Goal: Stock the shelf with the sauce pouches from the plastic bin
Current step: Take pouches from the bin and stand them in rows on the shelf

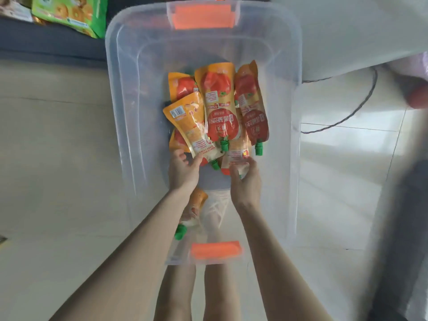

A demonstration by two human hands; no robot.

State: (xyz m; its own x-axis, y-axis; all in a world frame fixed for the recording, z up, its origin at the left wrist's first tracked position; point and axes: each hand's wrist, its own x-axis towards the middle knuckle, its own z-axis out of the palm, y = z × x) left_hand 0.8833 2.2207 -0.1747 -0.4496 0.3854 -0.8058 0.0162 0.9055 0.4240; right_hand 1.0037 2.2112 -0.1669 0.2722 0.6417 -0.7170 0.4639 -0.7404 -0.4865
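A clear plastic bin [287, 66] with orange latches stands on the floor below me. Inside lie several orange-and-red sauce pouches [220, 100] with green caps, piled in the middle. My left hand [183, 172] reaches into the bin and pinches the lower edge of a back-side-up pouch [190, 126]. My right hand [244, 181] curls around the bottom of another pouch [236, 156] lying under the pile. One more pouch [194, 209] lies at the bin's near end, partly hidden by my left forearm.
A dark shelf edge [46, 42] runs at the upper left with green snack bags [71, 12] on it. A white surface [359, 31] overhangs at the upper right, with a dark cable [361, 103] looping on the pale tiled floor [58, 158]. My legs show below the bin.
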